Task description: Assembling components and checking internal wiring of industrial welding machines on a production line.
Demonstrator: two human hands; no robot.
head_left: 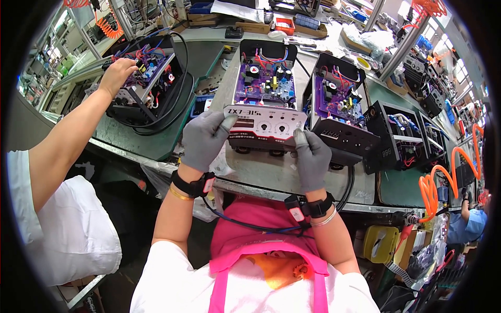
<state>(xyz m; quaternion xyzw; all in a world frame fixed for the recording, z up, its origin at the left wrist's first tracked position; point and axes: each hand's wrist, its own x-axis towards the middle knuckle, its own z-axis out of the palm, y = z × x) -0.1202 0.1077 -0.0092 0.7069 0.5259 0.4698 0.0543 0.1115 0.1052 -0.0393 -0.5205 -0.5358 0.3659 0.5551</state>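
Pink cloth apron (255, 219), one: worn over a white fabric shirt (162, 281), nearer the body than both hands. Grey-gloved left hand (205, 140) and grey-gloved right hand (313, 159): each was closed in a pinch on one end of a white, red and black rectangular front panel (269, 120), one, held between them. Round black knobs (282, 128), two, were counted on its face. The panel was judged light, thin and stiff, smooth enough to slip and easily scratched; its short side edges, clear of the knobs, were judged best for holding. Whether it was fastened could not be told.

Open black-cased units with purple circuit boards, three: one (266, 83) directly beyond the panel; one (334, 99) just beyond the right hand; one (156, 78) well left of the left hand, with a co-worker's bare hand (119, 75) laid over it. Darker black box-shaped units (386, 141), two, were seen farther right of the right hand. Black wrist straps (315, 208), two: one was worn behind each hand.
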